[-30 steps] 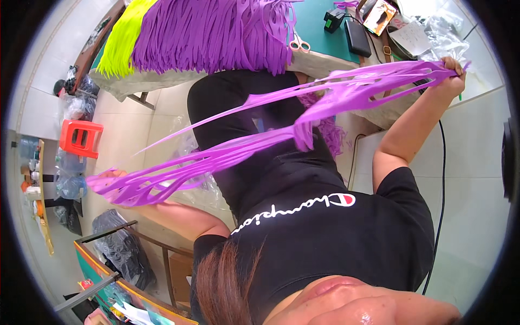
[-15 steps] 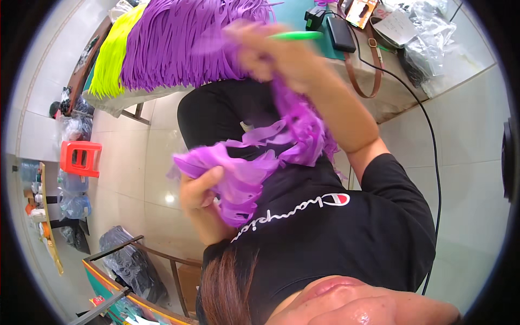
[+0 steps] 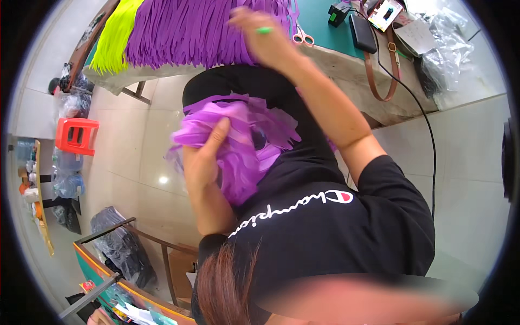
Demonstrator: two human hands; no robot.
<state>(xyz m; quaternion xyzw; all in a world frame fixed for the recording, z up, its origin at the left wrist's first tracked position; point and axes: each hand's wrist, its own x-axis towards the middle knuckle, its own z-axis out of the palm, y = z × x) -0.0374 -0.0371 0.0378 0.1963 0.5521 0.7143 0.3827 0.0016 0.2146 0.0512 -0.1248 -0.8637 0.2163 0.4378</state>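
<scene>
My left hand (image 3: 203, 162) is closed around a bunched heap of sheer light-purple ribbon strips (image 3: 238, 122) above my lap, its thumb pressed on top. Loose strips spread over my black-clad thighs. My right hand (image 3: 265, 40) is stretched out over the far table, above a thick row of purple fringe strips (image 3: 184, 35). A small bright green piece (image 3: 264, 31) shows at its fingers; the rest of that thin item is hidden. The right fingertips are slightly blurred, and no purple strip shows clearly in them.
Yellow-green fringe (image 3: 116, 38) hangs at the table's left. Scissors (image 3: 303, 37) lie right of my right hand, beside a black power bank (image 3: 363, 33) with a cable and a brown strap (image 3: 379, 92). A red stool (image 3: 77, 136) stands on the left floor.
The purple strips that stretched from my left hand toward my right are now gathered at my left hand and lap. My right hand has moved slightly up, and the scissors have come into sight.
</scene>
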